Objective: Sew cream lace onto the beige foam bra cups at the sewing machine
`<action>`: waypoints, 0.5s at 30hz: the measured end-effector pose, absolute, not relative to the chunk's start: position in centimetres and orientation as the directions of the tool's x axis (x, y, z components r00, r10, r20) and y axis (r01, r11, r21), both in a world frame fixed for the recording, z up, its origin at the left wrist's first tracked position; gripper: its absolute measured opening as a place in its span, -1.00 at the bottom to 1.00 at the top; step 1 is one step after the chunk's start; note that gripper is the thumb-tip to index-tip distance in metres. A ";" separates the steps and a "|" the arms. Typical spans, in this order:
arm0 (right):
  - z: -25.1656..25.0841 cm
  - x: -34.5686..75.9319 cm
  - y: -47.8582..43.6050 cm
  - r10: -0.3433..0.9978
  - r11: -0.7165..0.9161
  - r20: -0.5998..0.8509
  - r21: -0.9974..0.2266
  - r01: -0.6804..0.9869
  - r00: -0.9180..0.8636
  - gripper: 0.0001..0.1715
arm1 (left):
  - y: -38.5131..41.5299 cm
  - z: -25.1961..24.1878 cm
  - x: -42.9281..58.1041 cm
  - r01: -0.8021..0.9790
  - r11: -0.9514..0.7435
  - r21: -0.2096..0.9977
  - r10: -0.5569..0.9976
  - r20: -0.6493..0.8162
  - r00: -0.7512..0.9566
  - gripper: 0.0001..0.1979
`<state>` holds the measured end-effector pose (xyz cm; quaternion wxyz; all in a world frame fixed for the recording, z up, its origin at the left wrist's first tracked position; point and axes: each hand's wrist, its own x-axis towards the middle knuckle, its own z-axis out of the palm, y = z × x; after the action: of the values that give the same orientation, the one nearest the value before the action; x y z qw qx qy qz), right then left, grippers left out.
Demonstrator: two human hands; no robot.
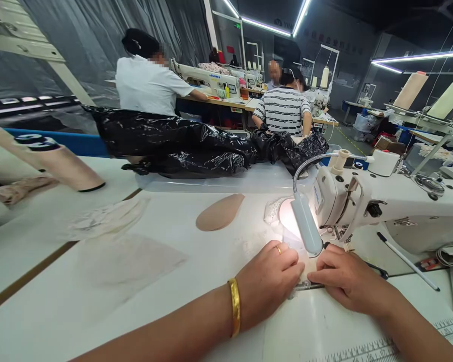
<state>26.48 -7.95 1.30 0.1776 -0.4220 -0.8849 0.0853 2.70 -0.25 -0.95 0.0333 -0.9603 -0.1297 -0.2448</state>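
Under the sewing machine's head, my left hand is closed, its fingers pressed together on a pale, sheer fabric piece lit by a small lamp. My right hand is closed too, fingers bent, index fingertip at the fabric's near edge. Its grip is partly hidden. The white sewing machine stands just beyond and to the right of both hands. A grey lamp on a bendable neck hangs between them and hides part of the fabric. Beside it lies a scrap of white lace.
A beige teardrop-shaped piece and sheer pale pieces lie to the left. Black plastic bags fill the back edge. A pen and a printed ruler are at right. Co-workers sit at machines ahead.
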 end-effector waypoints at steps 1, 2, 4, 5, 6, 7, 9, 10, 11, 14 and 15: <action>1.3 26.5 -7.9 0.779 0.627 0.239 -0.308 0.716 -0.579 -0.56 | -0.1 -1.3 2.8 0.259 -0.966 0.010 0.230 0.496 0.837 -0.79; 1.3 26.5 -7.9 0.783 0.622 0.235 -0.316 0.716 -0.577 -0.56 | 0.0 -1.7 2.8 0.251 -0.968 0.024 0.228 0.509 0.830 -0.79; 1.3 26.4 -7.9 0.795 0.606 0.223 -0.326 0.726 -0.564 -0.57 | 0.1 -2.2 2.9 0.244 -0.968 0.066 0.243 0.510 0.825 -0.79; 1.2 26.4 -7.9 0.805 0.593 0.217 -0.329 0.735 -0.553 -0.58 | 0.2 -2.4 2.9 0.241 -0.966 0.090 0.253 0.502 0.827 -0.80; 1.1 26.3 -7.8 0.815 0.579 0.212 -0.333 0.745 -0.539 -0.58 | 0.3 -2.5 2.9 0.239 -0.965 0.109 0.261 0.498 0.827 -0.80; 1.0 26.3 -7.8 0.825 0.565 0.210 -0.335 0.754 -0.525 -0.58 | 0.4 -2.5 3.0 0.237 -0.964 0.123 0.266 0.493 0.828 -0.80; 0.7 26.2 -7.7 0.835 0.550 0.219 -0.329 0.768 -0.505 -0.58 | 0.7 -2.5 3.0 0.229 -0.964 0.133 0.265 0.487 0.833 -0.81; 0.6 26.2 -7.6 0.837 0.546 0.226 -0.324 0.772 -0.497 -0.58 | 0.9 -2.5 3.1 0.225 -0.966 0.130 0.260 0.483 0.836 -0.82; 0.4 26.1 -7.5 0.841 0.541 0.231 -0.317 0.779 -0.490 -0.59 | 1.2 -2.6 3.2 0.220 -0.968 0.124 0.253 0.481 0.839 -0.83; 0.0 26.1 -7.4 0.863 0.504 0.223 -0.303 0.809 -0.454 -0.61 | 2.2 -2.9 3.6 0.195 -0.977 0.086 0.211 0.507 0.836 -0.84; -0.1 26.1 -7.4 0.873 0.486 0.215 -0.306 0.818 -0.438 -0.61 | 2.6 -3.0 3.7 0.184 -0.980 0.072 0.194 0.519 0.833 -0.85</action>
<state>26.09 -7.38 -0.08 0.1738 -0.5007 -0.8444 0.0784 3.71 2.57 -3.00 -0.0097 -0.9572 -0.0988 -0.2719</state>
